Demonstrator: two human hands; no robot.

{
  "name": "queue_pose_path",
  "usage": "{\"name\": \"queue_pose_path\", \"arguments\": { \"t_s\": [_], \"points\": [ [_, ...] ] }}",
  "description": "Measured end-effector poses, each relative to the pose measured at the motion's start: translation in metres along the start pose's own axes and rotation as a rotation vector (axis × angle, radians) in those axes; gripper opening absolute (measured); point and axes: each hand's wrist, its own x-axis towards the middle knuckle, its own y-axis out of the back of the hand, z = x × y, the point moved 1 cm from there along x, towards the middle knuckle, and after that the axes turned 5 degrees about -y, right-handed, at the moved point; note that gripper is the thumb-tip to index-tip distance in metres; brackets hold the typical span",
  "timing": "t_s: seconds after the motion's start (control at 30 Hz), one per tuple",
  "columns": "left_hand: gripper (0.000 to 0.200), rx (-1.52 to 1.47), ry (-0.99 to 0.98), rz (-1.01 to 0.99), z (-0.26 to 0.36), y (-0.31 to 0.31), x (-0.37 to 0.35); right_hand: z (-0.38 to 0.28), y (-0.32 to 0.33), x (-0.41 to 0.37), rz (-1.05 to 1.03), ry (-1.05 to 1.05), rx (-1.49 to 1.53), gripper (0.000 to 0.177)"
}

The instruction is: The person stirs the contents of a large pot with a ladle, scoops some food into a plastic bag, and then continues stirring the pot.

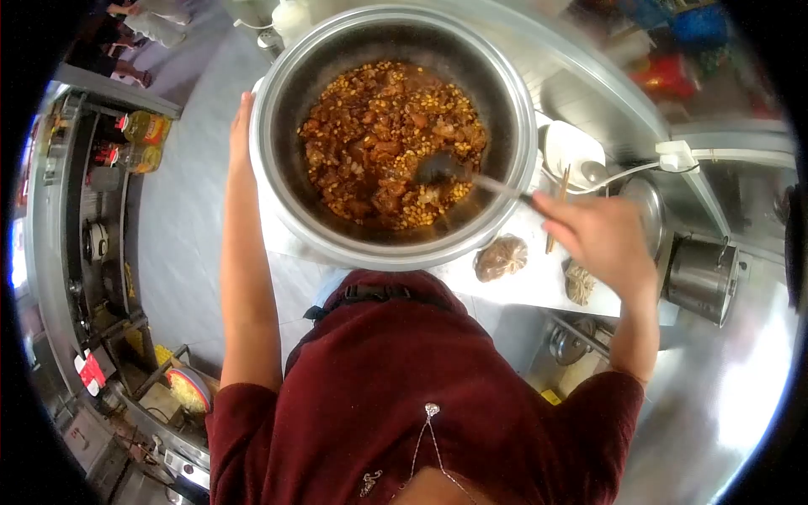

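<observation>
Right hand (602,236), just right of the pot (290,172), clenched on the ladle (443,168) handle, its bowl in the stew (379,126) inside the pot, left hand (241,126) against the pot's left rim, grip can't tell; best stir slowly, scrape the bottom, brace the pot.

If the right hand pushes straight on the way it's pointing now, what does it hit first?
Probably the rim of the big pot: the right hand points along the ladle handle toward it. Height is unclear, so it might pass over into the stew.
</observation>
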Motion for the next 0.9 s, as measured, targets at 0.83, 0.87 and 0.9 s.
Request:
{"name": "queue_pose_path", "arguments": {
  "t_s": [0.83,0.87,0.9],
  "points": [
    [0.062,-0.16,-0.083,0.082,0.008,0.0,-0.005,-0.02,-0.014,-0.022,0.147,-0.104,0.161,0.034],
    [0.063,-0.176,-0.097,0.08,0.008,-0.001,-0.005,-0.022,-0.019,-0.022,0.152,-0.118,0.132,0.033],
    [0.064,-0.188,-0.093,0.072,0.007,-0.001,-0.004,-0.026,-0.024,-0.021,0.157,-0.132,0.101,0.032]
  ]
}}
